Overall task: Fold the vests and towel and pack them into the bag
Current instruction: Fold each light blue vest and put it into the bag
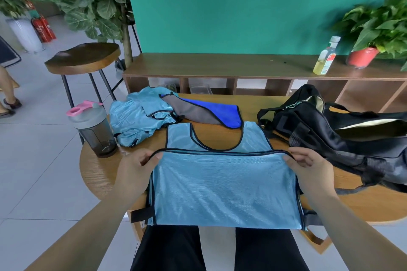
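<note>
A light blue mesh vest with black trim lies flat on the round wooden table, its lower half folded up over the upper half. My left hand pinches the left corner of the folded hem. My right hand pinches the right corner. A second light blue vest lies crumpled at the back left. A blue and grey towel lies beside it. The black duffel bag sits at the right with its top unzipped.
A grey shaker bottle with a pink lid stands at the table's left edge. Behind are a wooden stool, a low wooden shelf with a drink bottle and a potted plant. A person's legs show far left.
</note>
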`<move>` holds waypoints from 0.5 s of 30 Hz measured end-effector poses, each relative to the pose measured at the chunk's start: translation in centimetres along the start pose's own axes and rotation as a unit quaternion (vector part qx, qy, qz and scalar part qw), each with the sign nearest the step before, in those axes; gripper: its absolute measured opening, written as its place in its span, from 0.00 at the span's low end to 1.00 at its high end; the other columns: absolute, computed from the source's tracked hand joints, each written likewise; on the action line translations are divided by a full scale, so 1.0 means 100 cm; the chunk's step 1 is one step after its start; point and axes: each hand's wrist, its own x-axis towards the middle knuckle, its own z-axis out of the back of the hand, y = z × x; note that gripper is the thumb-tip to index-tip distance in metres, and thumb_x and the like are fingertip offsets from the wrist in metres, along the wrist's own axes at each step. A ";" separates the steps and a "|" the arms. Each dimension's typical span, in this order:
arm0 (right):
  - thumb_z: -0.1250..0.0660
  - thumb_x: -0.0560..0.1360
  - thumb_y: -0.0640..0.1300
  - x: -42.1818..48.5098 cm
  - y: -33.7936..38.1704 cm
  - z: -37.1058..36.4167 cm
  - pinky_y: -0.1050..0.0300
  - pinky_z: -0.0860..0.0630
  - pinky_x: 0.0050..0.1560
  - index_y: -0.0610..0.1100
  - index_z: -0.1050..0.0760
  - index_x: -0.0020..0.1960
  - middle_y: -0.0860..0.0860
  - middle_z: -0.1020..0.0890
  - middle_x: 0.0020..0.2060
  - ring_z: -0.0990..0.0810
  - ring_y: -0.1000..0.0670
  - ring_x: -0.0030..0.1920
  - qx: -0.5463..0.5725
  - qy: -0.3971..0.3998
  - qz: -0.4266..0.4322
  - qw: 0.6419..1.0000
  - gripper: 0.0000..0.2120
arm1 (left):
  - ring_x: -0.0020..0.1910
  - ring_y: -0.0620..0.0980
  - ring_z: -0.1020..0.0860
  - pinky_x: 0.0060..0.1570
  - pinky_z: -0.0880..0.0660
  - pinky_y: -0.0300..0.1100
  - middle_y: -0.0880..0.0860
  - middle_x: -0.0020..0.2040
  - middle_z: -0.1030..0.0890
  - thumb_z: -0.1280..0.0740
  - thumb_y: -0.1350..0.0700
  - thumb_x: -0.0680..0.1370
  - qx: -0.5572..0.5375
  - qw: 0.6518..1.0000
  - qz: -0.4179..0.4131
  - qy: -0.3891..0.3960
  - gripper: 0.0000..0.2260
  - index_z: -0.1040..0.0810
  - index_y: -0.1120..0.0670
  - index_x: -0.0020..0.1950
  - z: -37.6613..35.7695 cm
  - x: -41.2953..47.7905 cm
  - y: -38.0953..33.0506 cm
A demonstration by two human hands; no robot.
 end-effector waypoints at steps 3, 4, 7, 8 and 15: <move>0.19 0.72 0.45 -0.001 0.004 0.003 0.54 0.19 0.53 0.58 0.15 0.53 0.55 0.14 0.47 0.15 0.51 0.50 -0.009 0.016 0.005 1.000 0.13 | 0.43 0.48 0.18 0.48 0.22 0.53 0.48 0.41 0.15 0.31 0.49 0.83 0.025 0.999 -0.026 0.007 0.06 0.16 0.47 0.48 -0.001 -0.001 0.002; 0.19 0.73 0.45 -0.001 0.005 0.004 0.54 0.19 0.53 0.59 0.16 0.53 0.55 0.14 0.48 0.15 0.51 0.51 -0.016 0.021 0.008 1.000 0.13 | 0.44 0.44 0.19 0.49 0.22 0.52 0.46 0.43 0.15 0.32 0.51 0.83 0.030 0.999 -0.034 0.009 0.05 0.17 0.47 0.50 -0.002 -0.001 0.002; 0.22 0.76 0.43 -0.005 0.009 0.006 0.56 0.21 0.50 0.60 0.17 0.56 0.54 0.16 0.50 0.16 0.49 0.51 -0.032 0.036 0.023 0.999 0.14 | 0.45 0.41 0.21 0.49 0.23 0.49 0.45 0.44 0.17 0.36 0.52 0.85 0.052 0.997 -0.048 0.010 0.05 0.20 0.47 0.53 -0.002 -0.006 0.001; 0.23 0.77 0.42 -0.006 0.011 0.006 0.56 0.21 0.50 0.59 0.17 0.57 0.54 0.16 0.50 0.16 0.49 0.50 -0.035 0.037 0.028 0.998 0.14 | 0.45 0.41 0.22 0.48 0.24 0.48 0.46 0.44 0.17 0.37 0.51 0.86 0.056 0.997 -0.049 0.006 0.06 0.21 0.47 0.53 -0.002 -0.008 0.000; 0.27 0.80 0.43 0.013 0.018 -0.011 0.56 0.21 0.50 0.59 0.18 0.56 0.59 0.15 0.49 0.17 0.56 0.51 -0.053 0.020 0.043 0.997 0.11 | 0.45 0.43 0.24 0.44 0.31 0.44 0.44 0.45 0.20 0.37 0.52 0.86 0.041 0.997 -0.032 -0.064 0.06 0.21 0.50 0.56 -0.018 0.014 -0.008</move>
